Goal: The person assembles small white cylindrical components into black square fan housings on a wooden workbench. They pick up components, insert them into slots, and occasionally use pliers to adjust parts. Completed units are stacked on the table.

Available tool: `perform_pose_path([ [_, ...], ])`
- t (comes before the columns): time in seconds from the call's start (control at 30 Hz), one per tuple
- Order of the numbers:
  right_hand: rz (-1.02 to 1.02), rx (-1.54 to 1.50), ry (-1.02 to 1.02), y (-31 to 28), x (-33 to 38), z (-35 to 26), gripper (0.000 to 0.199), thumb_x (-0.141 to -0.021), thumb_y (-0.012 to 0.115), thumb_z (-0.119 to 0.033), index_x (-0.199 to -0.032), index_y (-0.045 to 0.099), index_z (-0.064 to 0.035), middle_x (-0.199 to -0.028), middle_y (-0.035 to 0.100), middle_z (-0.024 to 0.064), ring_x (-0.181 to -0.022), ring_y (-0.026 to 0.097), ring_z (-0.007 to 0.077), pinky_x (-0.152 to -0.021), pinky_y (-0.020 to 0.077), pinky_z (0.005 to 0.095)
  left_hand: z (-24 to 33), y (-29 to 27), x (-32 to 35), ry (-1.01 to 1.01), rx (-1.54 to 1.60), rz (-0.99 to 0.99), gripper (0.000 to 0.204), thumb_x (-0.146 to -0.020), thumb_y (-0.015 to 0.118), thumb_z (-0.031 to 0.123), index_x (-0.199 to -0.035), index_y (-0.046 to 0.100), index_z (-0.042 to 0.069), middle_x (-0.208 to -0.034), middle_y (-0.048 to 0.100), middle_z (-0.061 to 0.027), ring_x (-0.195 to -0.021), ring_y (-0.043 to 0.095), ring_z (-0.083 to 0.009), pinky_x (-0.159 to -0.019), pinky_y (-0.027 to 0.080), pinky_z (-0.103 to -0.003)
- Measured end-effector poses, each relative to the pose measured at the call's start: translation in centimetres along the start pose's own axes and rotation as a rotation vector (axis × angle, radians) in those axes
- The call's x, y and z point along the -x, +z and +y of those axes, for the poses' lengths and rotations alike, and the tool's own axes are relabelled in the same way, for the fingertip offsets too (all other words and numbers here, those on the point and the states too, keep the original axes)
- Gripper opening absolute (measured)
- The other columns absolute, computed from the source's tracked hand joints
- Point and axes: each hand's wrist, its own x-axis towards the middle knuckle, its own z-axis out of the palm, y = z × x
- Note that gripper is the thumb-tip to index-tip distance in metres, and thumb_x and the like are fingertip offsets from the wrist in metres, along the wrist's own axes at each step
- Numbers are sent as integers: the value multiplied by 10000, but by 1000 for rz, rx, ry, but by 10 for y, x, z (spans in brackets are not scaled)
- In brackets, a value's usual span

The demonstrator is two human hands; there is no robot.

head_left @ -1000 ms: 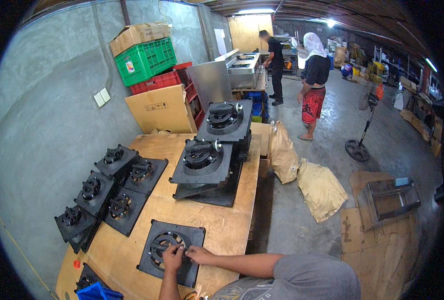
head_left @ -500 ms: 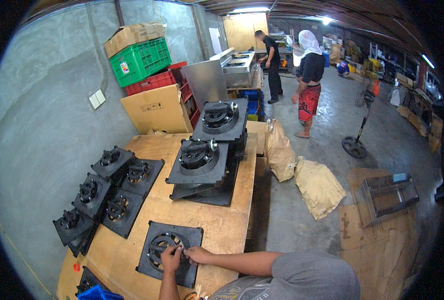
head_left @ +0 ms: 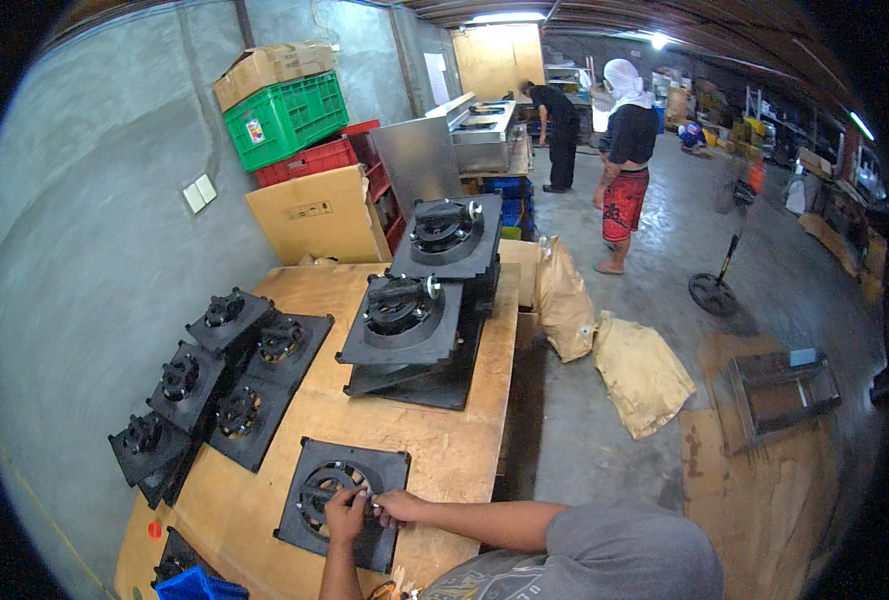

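Note:
On the wooden table lies a black square plate (head_left: 390, 470) with a round ringed opening and a black part set across it. My left hand (head_left: 345, 514) is over the right side of the ring, its fingers pinched together. Beside it, my right hand (head_left: 399, 507) is closed too, thumb and fingers meeting near the ring's edge. A small pale or metallic bit shows between the hands, too small to name. The fingers partly cover the ring.
Stacked black plates stand on the table (head_left: 445, 440) ahead (head_left: 405, 345) and at left (head_left: 180, 385). A blue bin (head_left: 197, 584) sits at the near left, close to a red ring (head_left: 155, 530). Two people stand farther off. Brown sacks (head_left: 645, 375) and a metal frame (head_left: 783, 395) lie on the floor.
My right hand's fingers have curled and turned slightly by the ring; my left hand stays nearly in place. The far person in black has bent forward.

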Motion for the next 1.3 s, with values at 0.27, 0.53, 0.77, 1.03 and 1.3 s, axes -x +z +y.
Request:
perform_pose_path([
  [0.27,-66,-209,195,1,13,-9,446,-985,424,-460,-964,618,-58,-683,618,52,-563,593,155,-449,442,337,-6,0,0,-33,-90,-22,266,-841,666,271,-975,735,52,-880,698,-147,-831,685,-274,-764,522,-350],
  [0.53,-15,-192,141,4,17,-7,428,-994,430,-454,-926,602,-68,-678,617,61,-499,542,152,-440,404,298,-4,-2,3,-53,-71,-26,331,-849,659,355,-1010,730,75,-921,692,-147,-844,676,-296,-745,519,-373],
  [0.77,8,-170,36,9,14,2,394,-1014,411,-402,-925,585,-60,-684,617,75,-515,551,162,-463,422,317,-1,-7,2,-46,-68,-37,313,-857,660,330,-1005,725,62,-937,701,-141,-870,683,-284,-791,522,-369],
  [1.03,379,607,-236,15,28,-10,395,-951,516,-390,-986,576,-1,-835,657,211,-815,645,362,-771,490,463,-9,-3,4,-50,-115,-25,342,-841,665,369,-1026,728,88,-972,701,-147,-899,678,-326,-802,527,-388],
  [1.3,344,806,-351,15,36,-23,447,-989,414,-433,-967,590,-23,-892,651,236,-916,621,444,-787,479,531,-14,-5,5,-34,-95,22,286,-820,688,291,-962,737,48,-892,705,-150,-844,686,-297,-768,524,-367],
])
